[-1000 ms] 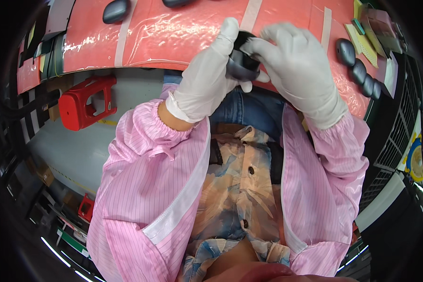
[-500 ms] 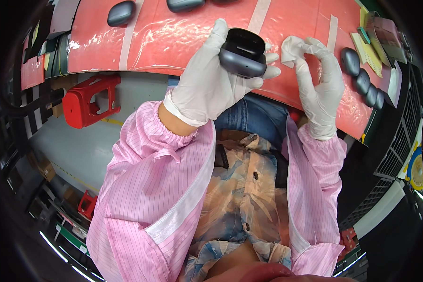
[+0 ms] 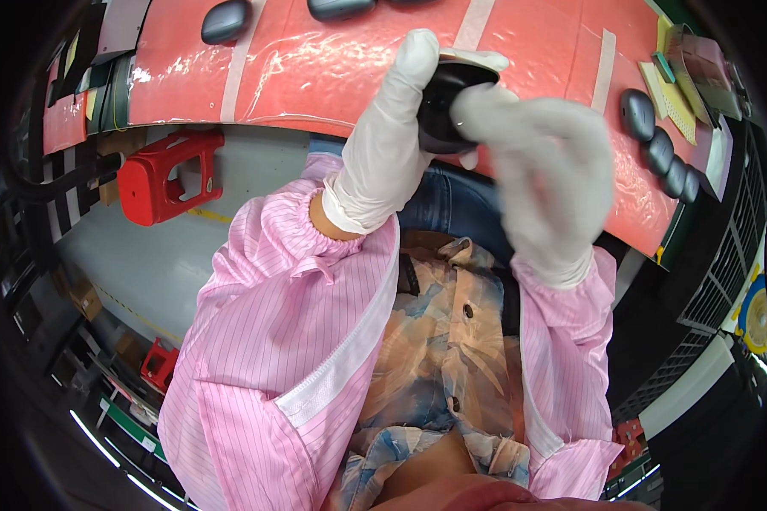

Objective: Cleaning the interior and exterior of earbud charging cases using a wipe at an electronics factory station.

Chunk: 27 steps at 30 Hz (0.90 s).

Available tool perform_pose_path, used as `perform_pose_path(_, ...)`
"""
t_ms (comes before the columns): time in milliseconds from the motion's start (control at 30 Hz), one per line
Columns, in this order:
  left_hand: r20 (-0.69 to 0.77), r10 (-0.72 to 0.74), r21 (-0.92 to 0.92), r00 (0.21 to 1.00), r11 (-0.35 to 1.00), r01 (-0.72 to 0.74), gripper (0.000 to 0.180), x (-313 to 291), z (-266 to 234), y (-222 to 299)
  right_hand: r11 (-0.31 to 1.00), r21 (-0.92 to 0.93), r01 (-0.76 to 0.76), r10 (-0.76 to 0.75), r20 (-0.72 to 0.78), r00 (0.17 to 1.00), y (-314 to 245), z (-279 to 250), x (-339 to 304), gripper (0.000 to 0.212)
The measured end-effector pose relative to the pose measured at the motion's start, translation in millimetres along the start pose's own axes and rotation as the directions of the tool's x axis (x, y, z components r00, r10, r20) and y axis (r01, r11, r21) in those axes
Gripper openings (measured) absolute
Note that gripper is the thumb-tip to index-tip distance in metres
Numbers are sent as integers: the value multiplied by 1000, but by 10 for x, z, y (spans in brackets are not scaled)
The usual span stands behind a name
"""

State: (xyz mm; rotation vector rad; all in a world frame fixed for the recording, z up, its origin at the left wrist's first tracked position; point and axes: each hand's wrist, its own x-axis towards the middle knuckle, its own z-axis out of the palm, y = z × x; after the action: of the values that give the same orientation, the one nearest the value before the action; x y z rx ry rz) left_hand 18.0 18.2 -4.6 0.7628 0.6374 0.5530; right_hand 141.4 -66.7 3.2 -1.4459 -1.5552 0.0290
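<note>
My left hand [image 3: 383, 149], in a white glove, grips a dark earbud charging case [image 3: 441, 106] above the near part of the bench. The lid is raised and its glossy black inside faces me. My gloved right hand [image 3: 562, 175] is smeared by motion, its bent fingers reaching to the right side of the case. At those fingertips is a white cloth [image 3: 477, 111], hard to tell from the glove. Whether the cloth touches the case's inside or its rim is unclear.
A red-covered bench [image 3: 315, 77] carries pale tape strips. Closed dark cases lie along the far edge, one of them [image 3: 226, 21] at left. Several more cases [image 3: 659, 149] form a row at right, beside yellow papers [image 3: 677, 111]. A red stool [image 3: 166, 175] stands lower left.
My right hand has moved left with the white cloth, from beside the case up to it. My left hand has turned the case so its open inside shows more.
</note>
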Motion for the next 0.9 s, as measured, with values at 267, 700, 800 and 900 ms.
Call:
perform_pose_path(267, 102, 247, 190, 964, 946, -263, 103, 12, -73, -31, 972, -232, -33, 90, 242, 966, -334, -109, -35, 28)
perform_pose_path(700, 349, 339, -48, 873, 937, -345, 86, 26, -95, 50, 915, 133, -381, 393, -80, 916, 124, -133, -451, 24)
perform_pose_path(800, 378, 351, -112, 857, 936, -334, 84, 62, -102, 16, 928, 111, -356, 367, -106, 924, 270, -43, -512, 23)
perform_pose_path(900, 442, 291, -95, 848, 956, -278, 82, 87, -145, 47, 916, 190, -352, 387, -198, 900, 194, -61, -455, 21)
